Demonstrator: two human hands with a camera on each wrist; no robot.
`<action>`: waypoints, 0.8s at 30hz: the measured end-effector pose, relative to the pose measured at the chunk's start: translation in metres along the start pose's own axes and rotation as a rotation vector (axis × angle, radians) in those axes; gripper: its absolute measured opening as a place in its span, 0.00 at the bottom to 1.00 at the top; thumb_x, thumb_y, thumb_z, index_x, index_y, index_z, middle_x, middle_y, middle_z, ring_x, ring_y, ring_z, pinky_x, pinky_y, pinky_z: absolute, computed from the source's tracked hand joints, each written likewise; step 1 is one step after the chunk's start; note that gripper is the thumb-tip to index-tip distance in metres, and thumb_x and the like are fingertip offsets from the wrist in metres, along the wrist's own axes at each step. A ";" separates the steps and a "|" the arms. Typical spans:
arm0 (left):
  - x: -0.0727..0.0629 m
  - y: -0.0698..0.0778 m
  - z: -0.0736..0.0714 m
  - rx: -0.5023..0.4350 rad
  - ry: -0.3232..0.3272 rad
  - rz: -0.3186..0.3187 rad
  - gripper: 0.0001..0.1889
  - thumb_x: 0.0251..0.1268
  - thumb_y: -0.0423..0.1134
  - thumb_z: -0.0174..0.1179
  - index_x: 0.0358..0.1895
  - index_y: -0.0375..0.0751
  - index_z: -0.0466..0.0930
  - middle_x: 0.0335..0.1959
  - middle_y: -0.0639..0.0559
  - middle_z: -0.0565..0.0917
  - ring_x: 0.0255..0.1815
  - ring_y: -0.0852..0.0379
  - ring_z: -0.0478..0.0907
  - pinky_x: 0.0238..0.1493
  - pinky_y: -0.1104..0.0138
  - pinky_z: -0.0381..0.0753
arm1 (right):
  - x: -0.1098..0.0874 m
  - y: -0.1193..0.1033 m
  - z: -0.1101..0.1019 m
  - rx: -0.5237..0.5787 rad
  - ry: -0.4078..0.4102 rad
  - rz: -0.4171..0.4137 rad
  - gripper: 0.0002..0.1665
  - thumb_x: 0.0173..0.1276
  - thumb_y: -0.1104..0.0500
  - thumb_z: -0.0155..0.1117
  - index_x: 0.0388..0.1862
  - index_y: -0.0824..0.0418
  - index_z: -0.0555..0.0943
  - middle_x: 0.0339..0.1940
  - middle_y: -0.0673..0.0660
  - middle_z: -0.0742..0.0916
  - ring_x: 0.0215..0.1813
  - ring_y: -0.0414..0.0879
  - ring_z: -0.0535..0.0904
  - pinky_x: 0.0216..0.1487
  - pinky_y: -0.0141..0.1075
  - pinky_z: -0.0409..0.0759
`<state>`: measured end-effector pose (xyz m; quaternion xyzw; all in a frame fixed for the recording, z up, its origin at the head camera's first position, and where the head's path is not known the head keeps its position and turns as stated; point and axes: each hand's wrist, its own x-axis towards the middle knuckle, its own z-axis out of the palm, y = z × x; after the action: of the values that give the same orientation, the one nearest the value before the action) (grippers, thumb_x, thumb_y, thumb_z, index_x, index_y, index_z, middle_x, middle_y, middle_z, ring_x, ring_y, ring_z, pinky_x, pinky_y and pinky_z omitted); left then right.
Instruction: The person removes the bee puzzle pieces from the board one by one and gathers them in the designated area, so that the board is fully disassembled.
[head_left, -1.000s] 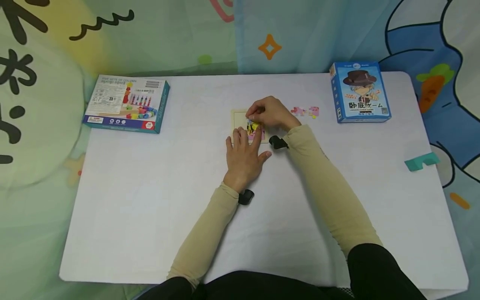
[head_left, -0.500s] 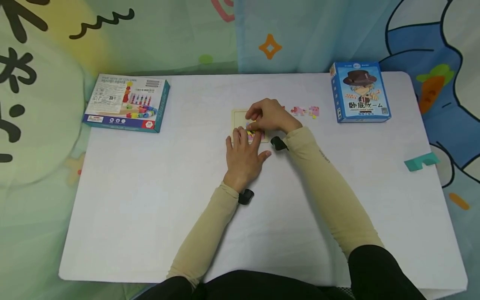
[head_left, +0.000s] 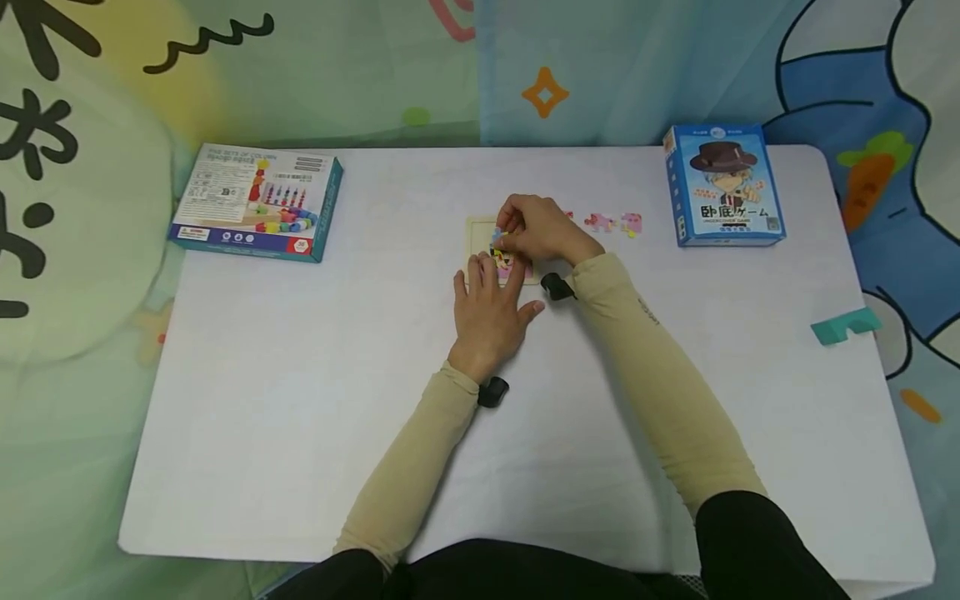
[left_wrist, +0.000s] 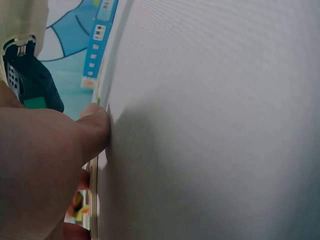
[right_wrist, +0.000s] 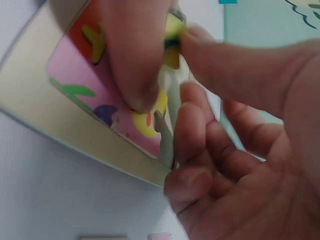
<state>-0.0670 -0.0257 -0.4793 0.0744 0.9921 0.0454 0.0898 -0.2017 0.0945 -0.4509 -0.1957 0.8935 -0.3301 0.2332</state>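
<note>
A small square jigsaw board (head_left: 477, 231) with a pale frame lies on the table under both hands. My left hand (head_left: 487, 321) rests on its near side with the fingers fairly straight. My right hand (head_left: 542, 229), above the board's far right, pinches a small puzzle piece (right_wrist: 173, 42) at its fingertips. Yellow and dark colours show on the piece, partly hidden by fingers. Fitted pieces (right_wrist: 75, 72) in pink, red and yellow cover part of the board beneath a blurred finger. The left wrist view shows mainly the left thumb (left_wrist: 95, 122) beside the board's edge.
Loose pink pieces (head_left: 600, 222) lie right of the board, another partly behind the right hand. A blue card-game box (head_left: 726, 187) stands at the back right, a flat toy box (head_left: 255, 202) at the back left. A green bracket-like piece (head_left: 846, 326) lies near the right edge.
The right hand's fingertips shift slightly over the board, and more of the picture shows between the hands. The left hand stays in place; the head view shifts a little.
</note>
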 end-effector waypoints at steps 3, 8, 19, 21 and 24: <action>0.001 -0.001 -0.001 -0.006 0.001 -0.003 0.41 0.77 0.72 0.47 0.86 0.61 0.54 0.79 0.33 0.61 0.83 0.38 0.53 0.81 0.45 0.57 | -0.003 0.000 -0.003 0.059 0.059 -0.011 0.14 0.76 0.57 0.69 0.52 0.63 0.79 0.47 0.61 0.85 0.50 0.54 0.81 0.58 0.45 0.77; 0.001 -0.001 0.000 -0.043 0.000 -0.015 0.42 0.77 0.71 0.50 0.87 0.60 0.54 0.80 0.33 0.60 0.84 0.38 0.52 0.81 0.45 0.56 | -0.016 0.007 -0.014 0.147 0.156 0.006 0.14 0.77 0.56 0.68 0.54 0.62 0.79 0.46 0.61 0.85 0.44 0.51 0.81 0.46 0.38 0.78; 0.000 0.000 -0.001 -0.047 -0.010 -0.004 0.42 0.78 0.70 0.48 0.87 0.59 0.52 0.80 0.31 0.60 0.84 0.37 0.52 0.82 0.44 0.55 | -0.060 0.045 -0.049 0.311 0.324 0.169 0.22 0.75 0.53 0.72 0.61 0.62 0.82 0.45 0.55 0.85 0.35 0.38 0.88 0.39 0.27 0.86; 0.000 0.000 -0.002 -0.053 -0.011 -0.002 0.42 0.78 0.70 0.48 0.87 0.58 0.52 0.80 0.31 0.60 0.84 0.36 0.52 0.82 0.44 0.55 | -0.070 0.057 -0.050 0.299 0.370 0.194 0.22 0.74 0.51 0.74 0.59 0.62 0.84 0.43 0.53 0.85 0.34 0.36 0.87 0.38 0.26 0.84; 0.000 0.000 -0.002 -0.063 -0.020 -0.007 0.42 0.78 0.70 0.49 0.87 0.58 0.51 0.81 0.31 0.59 0.84 0.36 0.51 0.82 0.43 0.55 | -0.083 0.075 -0.048 0.253 0.423 0.227 0.23 0.73 0.47 0.74 0.57 0.61 0.86 0.42 0.52 0.88 0.34 0.33 0.84 0.37 0.27 0.80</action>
<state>-0.0675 -0.0260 -0.4775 0.0685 0.9896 0.0754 0.1020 -0.1753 0.2128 -0.4454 0.0096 0.8903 -0.4441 0.0996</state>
